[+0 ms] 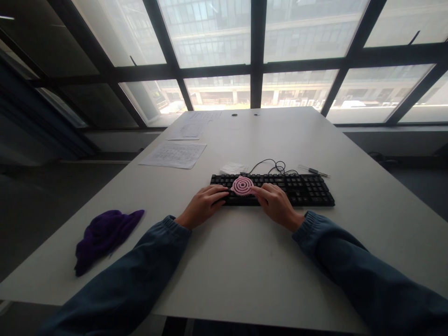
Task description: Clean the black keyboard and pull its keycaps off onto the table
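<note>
A round pink disc-shaped object with concentric rings is at the left part of a black keyboard, in front of some of its keys. My right hand has its thumb and index finger closed on the disc's right edge, the other fingers curled. On the other side, my left hand lies over the keyboard's left end with fingers stretched out, their tips close to the disc's left edge. Whether those tips touch the disc I cannot tell.
Behind the keyboard lie a thin black cable, a clear plastic wrapper and a screwdriver-like tool. A purple cloth is crumpled at the left. Printed sheets lie farther back on the white table, before large windows.
</note>
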The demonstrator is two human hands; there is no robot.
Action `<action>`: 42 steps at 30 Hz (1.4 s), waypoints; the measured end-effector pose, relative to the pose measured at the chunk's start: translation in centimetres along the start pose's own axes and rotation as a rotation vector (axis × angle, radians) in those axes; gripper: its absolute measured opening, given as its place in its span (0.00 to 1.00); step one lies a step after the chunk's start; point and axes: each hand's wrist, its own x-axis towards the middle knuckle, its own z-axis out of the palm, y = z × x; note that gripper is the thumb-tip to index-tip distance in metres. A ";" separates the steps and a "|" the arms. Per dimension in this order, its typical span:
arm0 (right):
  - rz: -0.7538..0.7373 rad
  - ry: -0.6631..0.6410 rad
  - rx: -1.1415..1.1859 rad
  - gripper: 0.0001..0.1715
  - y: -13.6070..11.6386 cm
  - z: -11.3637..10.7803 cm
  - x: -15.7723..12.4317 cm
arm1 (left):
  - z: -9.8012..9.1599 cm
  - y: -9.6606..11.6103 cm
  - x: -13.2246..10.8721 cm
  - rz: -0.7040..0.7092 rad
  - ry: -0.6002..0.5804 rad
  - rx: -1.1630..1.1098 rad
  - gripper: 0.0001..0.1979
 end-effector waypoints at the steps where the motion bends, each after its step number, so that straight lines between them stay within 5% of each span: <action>1: -0.011 -0.004 0.018 0.18 0.0 0.0 0.0 | 0.0 0.1 0.0 -0.008 0.001 -0.005 0.14; 16: -0.088 -0.030 0.084 0.17 0.3 -0.4 -0.8 | -0.3 0.4 0.1 0.027 0.006 -0.028 0.13; 42: 0.032 0.050 0.009 0.18 0.8 -0.6 -1.1 | -0.6 0.4 0.0 0.087 -0.110 -0.026 0.23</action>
